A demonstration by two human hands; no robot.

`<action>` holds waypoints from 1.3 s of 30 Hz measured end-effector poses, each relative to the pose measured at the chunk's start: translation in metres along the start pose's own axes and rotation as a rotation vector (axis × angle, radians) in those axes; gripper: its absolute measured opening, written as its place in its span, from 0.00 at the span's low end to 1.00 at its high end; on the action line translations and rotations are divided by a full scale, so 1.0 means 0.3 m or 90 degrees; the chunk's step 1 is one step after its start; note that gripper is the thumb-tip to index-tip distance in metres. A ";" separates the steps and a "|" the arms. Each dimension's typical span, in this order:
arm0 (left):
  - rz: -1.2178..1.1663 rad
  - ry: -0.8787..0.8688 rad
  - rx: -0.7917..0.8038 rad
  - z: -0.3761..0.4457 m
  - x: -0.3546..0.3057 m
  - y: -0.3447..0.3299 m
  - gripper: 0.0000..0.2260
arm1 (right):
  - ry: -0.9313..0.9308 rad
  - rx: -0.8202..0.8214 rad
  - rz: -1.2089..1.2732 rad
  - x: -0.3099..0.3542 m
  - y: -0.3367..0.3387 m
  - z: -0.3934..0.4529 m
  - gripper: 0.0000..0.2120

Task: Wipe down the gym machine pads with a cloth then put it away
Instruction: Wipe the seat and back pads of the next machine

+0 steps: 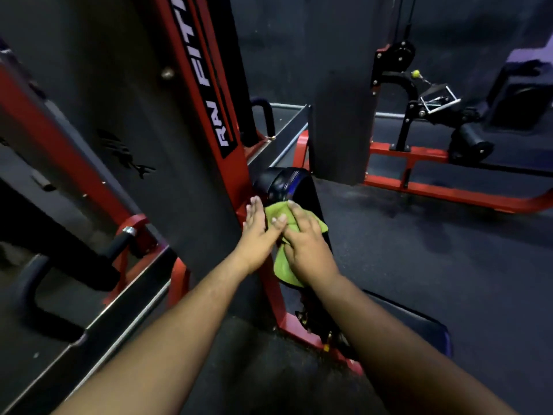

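Gym equipment fills the dim room, most of it red steel on a dark rubber floor (434, 265). At far left a black handle (116, 245) with a chrome collar juts from a red bracket. Next comes the red upright (209, 94) of the machine, lettered in white. At its foot the person's left hand (257, 232) lies flat with straight fingers, its edge against the upright and its fingertips touching the green cloth (284, 265). The cloth is spread over the black back pad (299, 187), which leans beside the upright. The right hand (305, 244) presses down on the cloth, fingers spread and slightly bent over it. Below the right forearm sits a black seat pad (419, 324). Further right, a dark pillar (341, 115) stands on the floor, and beyond it a second red-framed machine (449, 163) carries a black roller pad (469, 142).
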State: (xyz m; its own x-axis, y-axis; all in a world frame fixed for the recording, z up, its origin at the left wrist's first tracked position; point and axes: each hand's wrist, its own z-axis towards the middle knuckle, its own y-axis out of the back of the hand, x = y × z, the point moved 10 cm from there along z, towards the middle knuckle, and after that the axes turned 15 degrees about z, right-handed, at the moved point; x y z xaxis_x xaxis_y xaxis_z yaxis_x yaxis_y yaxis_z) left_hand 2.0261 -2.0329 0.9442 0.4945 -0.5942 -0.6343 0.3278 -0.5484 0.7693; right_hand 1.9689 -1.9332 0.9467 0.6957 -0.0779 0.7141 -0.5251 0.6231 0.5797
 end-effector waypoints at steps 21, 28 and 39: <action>-0.238 0.219 -0.209 -0.753 0.144 -0.087 0.04 | -0.021 0.390 0.317 0.029 -0.139 -0.378 0.43; -0.142 0.301 -0.308 -1.066 0.124 -0.085 0.09 | -0.021 0.619 0.479 0.202 -0.252 -0.558 0.31; 0.017 0.519 -0.350 -1.765 0.280 -0.122 0.22 | 0.107 0.793 0.470 0.666 -0.437 -0.934 0.04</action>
State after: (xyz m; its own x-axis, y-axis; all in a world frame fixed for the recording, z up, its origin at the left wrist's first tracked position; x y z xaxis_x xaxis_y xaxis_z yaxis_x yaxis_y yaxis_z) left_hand 2.4819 -1.7511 0.9031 0.8437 0.0988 -0.5277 0.5347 -0.0672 0.8424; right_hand 2.3140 -1.8125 0.9035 0.0876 0.0992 0.9912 -0.7958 -0.5915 0.1295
